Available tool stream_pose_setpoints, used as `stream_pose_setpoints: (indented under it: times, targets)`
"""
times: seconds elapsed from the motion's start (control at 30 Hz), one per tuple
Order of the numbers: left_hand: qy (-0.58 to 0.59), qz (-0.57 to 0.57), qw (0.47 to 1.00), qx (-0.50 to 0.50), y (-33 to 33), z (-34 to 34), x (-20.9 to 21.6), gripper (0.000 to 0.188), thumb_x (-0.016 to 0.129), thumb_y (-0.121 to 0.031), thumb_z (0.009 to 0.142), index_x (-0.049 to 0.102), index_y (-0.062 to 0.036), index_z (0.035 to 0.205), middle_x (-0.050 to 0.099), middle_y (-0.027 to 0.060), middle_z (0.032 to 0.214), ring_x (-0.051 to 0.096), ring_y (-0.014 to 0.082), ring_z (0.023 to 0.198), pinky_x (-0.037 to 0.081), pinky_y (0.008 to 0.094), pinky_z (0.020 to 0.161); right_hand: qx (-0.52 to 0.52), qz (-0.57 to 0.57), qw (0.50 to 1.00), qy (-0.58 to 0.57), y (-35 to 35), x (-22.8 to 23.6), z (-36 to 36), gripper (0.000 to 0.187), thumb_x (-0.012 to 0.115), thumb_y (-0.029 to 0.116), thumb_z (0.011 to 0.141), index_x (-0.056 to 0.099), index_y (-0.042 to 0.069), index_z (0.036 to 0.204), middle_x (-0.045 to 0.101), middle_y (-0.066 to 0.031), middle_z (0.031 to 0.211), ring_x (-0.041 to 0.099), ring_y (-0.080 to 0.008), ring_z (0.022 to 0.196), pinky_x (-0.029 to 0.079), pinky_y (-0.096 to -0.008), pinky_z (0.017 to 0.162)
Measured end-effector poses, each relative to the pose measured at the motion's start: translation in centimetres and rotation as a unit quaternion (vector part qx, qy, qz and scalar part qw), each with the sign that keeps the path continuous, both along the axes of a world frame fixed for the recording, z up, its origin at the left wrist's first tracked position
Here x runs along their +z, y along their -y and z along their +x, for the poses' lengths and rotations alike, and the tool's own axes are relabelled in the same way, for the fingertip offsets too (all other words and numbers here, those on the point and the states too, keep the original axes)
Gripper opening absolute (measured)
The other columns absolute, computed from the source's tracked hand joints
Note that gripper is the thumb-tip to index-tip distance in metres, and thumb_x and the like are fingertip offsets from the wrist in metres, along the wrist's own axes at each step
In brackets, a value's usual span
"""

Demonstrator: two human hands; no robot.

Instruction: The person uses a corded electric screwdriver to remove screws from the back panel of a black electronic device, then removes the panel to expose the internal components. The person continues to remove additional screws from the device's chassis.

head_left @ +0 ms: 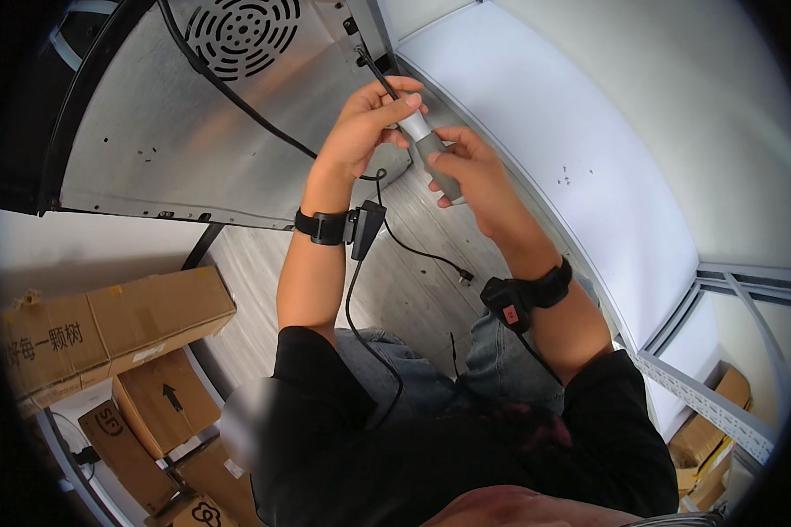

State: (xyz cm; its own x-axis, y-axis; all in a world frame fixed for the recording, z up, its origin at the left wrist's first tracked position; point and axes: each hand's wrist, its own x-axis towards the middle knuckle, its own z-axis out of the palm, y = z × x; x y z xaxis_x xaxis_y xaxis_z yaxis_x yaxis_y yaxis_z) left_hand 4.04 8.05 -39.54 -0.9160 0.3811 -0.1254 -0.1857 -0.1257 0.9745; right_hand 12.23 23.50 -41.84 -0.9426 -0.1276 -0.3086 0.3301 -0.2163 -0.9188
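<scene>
A screwdriver (431,149) with a grey handle and a long dark shaft slants up and left, its tip at the edge of a bare metal panel (211,145) on an appliance. My right hand (476,171) is wrapped round the handle. Closer to the tip, my left hand (358,127) closes thumb and fingers round the shaft just above the silver collar. The tip meets a small dark fitting near the panel's upper right corner; whether it sits in a screw cannot be made out.
A round slotted vent (243,33) is cut in the panel. A black power cord (264,123) hangs across it, and its plug (465,276) lies on the wood-look floor. Cardboard boxes (163,316) are stacked at left. White shelving (545,114) stands close on the right.
</scene>
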Motion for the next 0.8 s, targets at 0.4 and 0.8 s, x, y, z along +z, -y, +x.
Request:
stream_pose_setpoints:
  times: [0.4,0.8]
  targets:
    - [-0.015,0.001,0.999,-0.040,0.9,-0.9,-1.5,0.036,0.065,-0.007,0.081,0.054,-0.0023,0.116,0.058,0.0013,0.088,0.063,0.0126,0.080,0.047,0.0215,0.058,0.046,-0.057,0.997,0.026,-0.2,-0.2,-0.6,0.040,0.057,0.017,0.082,0.048,0.001,0.118,0.058,-0.0086,0.092,0.057,-0.0137,0.075,0.046,-0.0272,0.060]
    - [-0.048,0.080,0.991,0.094,0.9,-2.1,-2.2,0.036,0.053,-0.015,0.090,0.049,-0.0026,0.123,0.060,0.0090,0.101,0.062,0.0200,0.090,0.050,0.0268,0.067,0.008,-0.053,0.998,0.014,-0.2,-0.9,-0.9,0.036,0.052,0.013,0.082,0.048,-0.002,0.114,0.056,-0.0099,0.089,0.055,-0.0128,0.070,0.043,-0.0264,0.058]
